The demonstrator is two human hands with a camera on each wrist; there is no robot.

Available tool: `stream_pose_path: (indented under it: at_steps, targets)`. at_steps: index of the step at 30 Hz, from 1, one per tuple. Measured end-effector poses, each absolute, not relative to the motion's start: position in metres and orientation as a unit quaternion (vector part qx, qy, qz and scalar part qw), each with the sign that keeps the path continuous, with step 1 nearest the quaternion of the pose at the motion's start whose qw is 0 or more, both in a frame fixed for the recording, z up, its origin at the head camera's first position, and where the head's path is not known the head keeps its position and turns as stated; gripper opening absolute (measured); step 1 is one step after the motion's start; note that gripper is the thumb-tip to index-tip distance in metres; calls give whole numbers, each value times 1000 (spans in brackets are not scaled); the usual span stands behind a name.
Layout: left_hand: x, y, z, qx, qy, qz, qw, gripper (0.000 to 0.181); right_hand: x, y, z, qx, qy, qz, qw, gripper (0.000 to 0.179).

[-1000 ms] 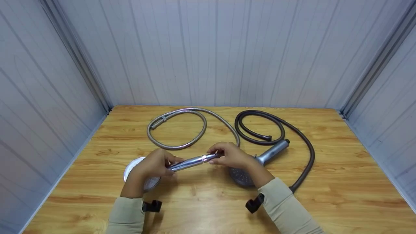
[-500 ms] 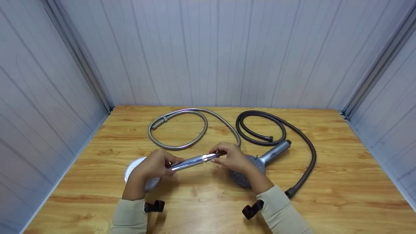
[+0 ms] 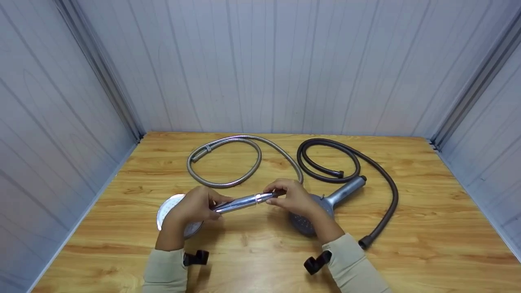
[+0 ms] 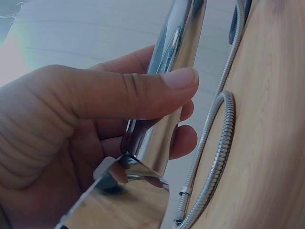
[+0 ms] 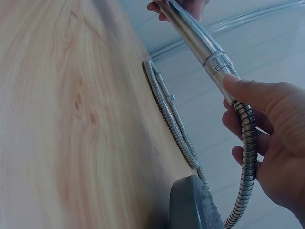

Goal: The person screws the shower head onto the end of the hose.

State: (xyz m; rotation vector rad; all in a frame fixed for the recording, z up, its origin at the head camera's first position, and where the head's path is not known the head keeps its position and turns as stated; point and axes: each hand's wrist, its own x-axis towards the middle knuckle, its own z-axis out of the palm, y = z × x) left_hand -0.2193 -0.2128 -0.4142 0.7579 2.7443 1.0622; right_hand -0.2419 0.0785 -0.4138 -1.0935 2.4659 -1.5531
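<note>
My left hand [image 3: 195, 209] grips a chrome handheld shower head by its handle [image 3: 240, 203]. The shower head's round white spray face [image 3: 167, 207] shows partly behind that hand. At the handle's far end, a metal connector [image 5: 222, 82] of the silver metal hose [image 3: 222, 185] meets the handle with a ringed joint between them. My right hand [image 3: 294, 199] pinches this connector between thumb and fingers, and the hose bends down past its palm in the right wrist view. In the left wrist view, the thumb [image 4: 138, 93] lies across the chrome handle. Any threads are hidden inside the joint.
A grey shower head [image 3: 346, 191] lies partly under my right hand and wrist. The dark hose [image 3: 394, 195] coils at the back right, one end near my right sleeve [image 3: 350, 260]. Ribbed panels [image 3: 260, 69] wall in the wooden table [image 3: 252, 260].
Both hands keep their hold on the shower head and hose connector. My right forearm has shifted slightly, uncovering the dark hose's near end. The head view has drifted a little.
</note>
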Motion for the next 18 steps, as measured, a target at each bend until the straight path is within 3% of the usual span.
stream_pose_path:
  at_steps: [18]
  targets:
    - [-218,-211,-412,228,906,352,53,50,-241,80,-415,-352,791,-500,17,20]
